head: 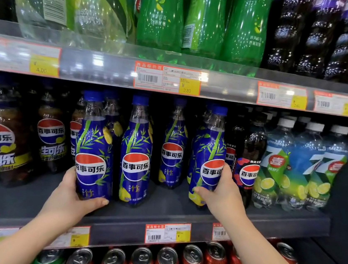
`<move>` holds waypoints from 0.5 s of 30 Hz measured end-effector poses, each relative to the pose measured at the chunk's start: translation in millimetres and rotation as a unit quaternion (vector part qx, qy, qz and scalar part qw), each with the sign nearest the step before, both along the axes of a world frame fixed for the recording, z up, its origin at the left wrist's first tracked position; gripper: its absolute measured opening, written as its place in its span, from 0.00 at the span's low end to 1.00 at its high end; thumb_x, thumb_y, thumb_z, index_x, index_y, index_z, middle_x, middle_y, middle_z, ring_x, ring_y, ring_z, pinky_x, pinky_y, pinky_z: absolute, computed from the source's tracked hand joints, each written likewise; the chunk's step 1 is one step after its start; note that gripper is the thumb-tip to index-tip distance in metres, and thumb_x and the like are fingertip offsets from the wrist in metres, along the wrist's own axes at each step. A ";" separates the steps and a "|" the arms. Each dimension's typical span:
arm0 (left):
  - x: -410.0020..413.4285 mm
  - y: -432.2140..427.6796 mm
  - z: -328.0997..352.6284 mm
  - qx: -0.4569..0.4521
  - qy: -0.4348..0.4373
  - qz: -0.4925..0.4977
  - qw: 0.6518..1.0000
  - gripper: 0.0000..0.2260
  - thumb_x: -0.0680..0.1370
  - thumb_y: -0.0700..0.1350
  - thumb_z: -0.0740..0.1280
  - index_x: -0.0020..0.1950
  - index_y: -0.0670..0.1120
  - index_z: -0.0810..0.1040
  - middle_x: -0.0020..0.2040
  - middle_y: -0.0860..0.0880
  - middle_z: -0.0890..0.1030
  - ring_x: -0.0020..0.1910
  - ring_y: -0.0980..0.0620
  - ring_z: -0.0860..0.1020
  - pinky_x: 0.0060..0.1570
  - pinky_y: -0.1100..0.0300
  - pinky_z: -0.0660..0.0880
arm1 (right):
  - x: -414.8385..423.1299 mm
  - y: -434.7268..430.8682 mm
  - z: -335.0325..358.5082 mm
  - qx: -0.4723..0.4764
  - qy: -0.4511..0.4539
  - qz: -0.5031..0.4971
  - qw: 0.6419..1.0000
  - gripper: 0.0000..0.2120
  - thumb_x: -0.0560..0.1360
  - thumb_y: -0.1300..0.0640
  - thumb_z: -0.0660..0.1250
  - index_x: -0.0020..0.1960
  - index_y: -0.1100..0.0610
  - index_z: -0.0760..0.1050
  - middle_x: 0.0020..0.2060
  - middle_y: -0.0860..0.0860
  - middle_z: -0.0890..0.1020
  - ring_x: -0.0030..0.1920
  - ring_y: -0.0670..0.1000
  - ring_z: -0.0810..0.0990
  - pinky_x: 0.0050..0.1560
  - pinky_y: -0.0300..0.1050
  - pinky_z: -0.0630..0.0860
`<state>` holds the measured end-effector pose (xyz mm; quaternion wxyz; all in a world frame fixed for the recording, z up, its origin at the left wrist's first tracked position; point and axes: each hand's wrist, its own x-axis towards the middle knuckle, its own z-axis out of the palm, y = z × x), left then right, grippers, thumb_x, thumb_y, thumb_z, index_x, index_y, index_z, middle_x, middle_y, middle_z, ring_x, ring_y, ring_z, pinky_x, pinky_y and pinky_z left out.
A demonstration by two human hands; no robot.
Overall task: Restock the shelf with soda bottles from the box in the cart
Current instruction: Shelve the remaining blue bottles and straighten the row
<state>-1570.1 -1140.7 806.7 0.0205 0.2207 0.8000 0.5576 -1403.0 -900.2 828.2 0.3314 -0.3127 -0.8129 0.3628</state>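
My left hand [70, 196] grips the lower part of a blue bamboo-label soda bottle [94, 144] that stands upright near the front of the middle shelf [160, 208]. My right hand [222, 193] grips another bottle of the same kind [210, 149], fingers wrapped round its label. Between them stands a third such bottle [136, 153], and a fourth [174, 145] sits further back. The box and the cart are out of view.
Dark cola bottles [51, 135] fill the shelf's left side; a black berry-label bottle [250, 162] and lemon-lime soda bottles [299, 167] stand at the right. Green bottles [203, 20] line the shelf above. Red cans [166, 263] sit below. Price tags [167, 78] run along the shelf edges.
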 end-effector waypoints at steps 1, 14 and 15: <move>0.1 0.2 0.3 0.001 0.000 -0.001 1.000 0.38 0.63 0.38 0.79 0.68 0.49 0.64 0.53 0.49 0.77 0.51 0.49 0.75 0.51 0.54 0.69 | -0.2 0.4 -0.1 0.000 0.001 0.000 1.000 0.31 0.66 0.59 0.75 0.62 0.48 0.63 0.53 0.44 0.77 0.54 0.48 0.77 0.53 0.45 0.75; -1.0 0.1 -0.1 -0.002 0.011 -0.003 1.000 0.43 0.62 0.38 0.79 0.70 0.50 0.61 0.53 0.51 0.77 0.51 0.49 0.76 0.53 0.54 0.70 | 9.3 -17.3 6.5 0.075 0.002 -0.049 0.996 0.48 0.66 0.56 0.75 0.76 0.52 0.48 0.71 0.51 0.62 0.66 0.51 0.70 0.61 0.46 0.71; -1.2 0.6 -0.2 0.001 0.012 -0.003 1.000 0.43 0.61 0.38 0.79 0.71 0.50 0.61 0.53 0.51 0.77 0.51 0.49 0.75 0.52 0.55 0.70 | 11.2 -25.4 7.8 0.124 0.019 -0.052 0.991 0.46 0.68 0.56 0.74 0.76 0.53 0.49 0.73 0.50 0.58 0.70 0.50 0.64 0.64 0.46 0.68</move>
